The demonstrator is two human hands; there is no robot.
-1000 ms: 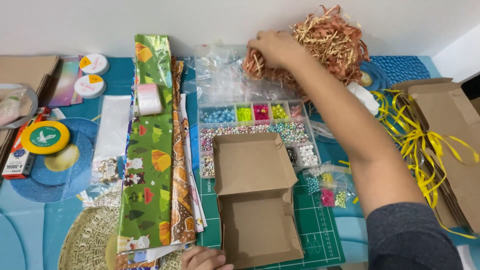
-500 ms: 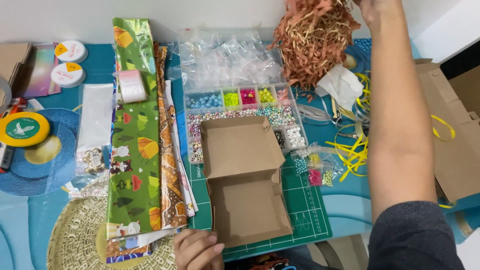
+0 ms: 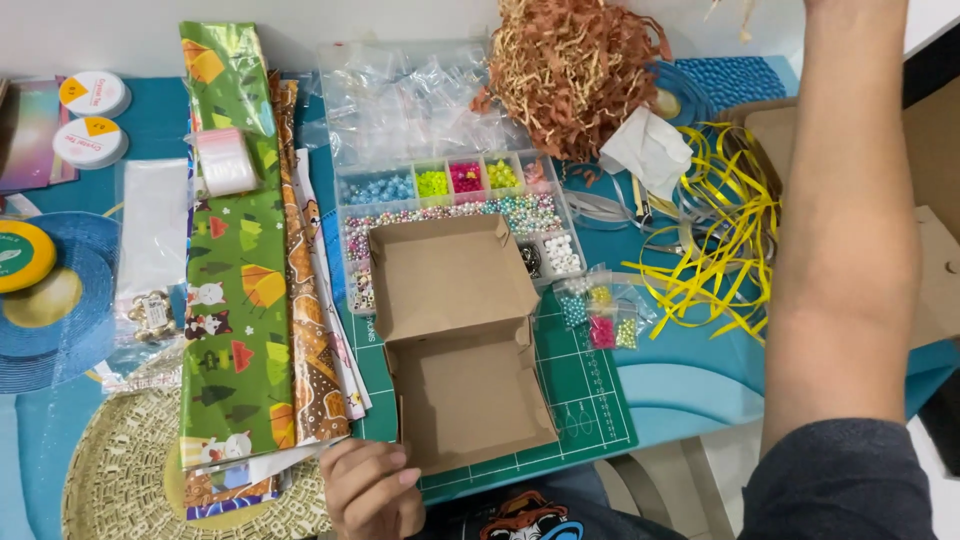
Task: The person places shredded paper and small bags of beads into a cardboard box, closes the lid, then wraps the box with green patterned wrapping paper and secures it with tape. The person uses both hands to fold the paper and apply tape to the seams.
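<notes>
Counts, head cam: 1 open cardboard box (image 3: 462, 350), 1 bead organiser (image 3: 450, 215), 1 pile of brown paper shred (image 3: 575, 75), 2 round white tubs (image 3: 92, 92) and (image 3: 88, 140), 1 green wrapping sheet (image 3: 235, 290), 1 yellow ribbon tangle (image 3: 725, 235) — approx 4 small bead bags (image 3: 600, 315). Hands: 1 visible — left hand (image 3: 370, 490); right shows forearm only.

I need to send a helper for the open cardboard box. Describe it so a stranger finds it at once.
Start at the green cutting mat near the table's front edge. On it lies the brown cardboard box, lid flung back over the bead organiser, left hand at its near corner. It is the only open, empty box.
</notes>
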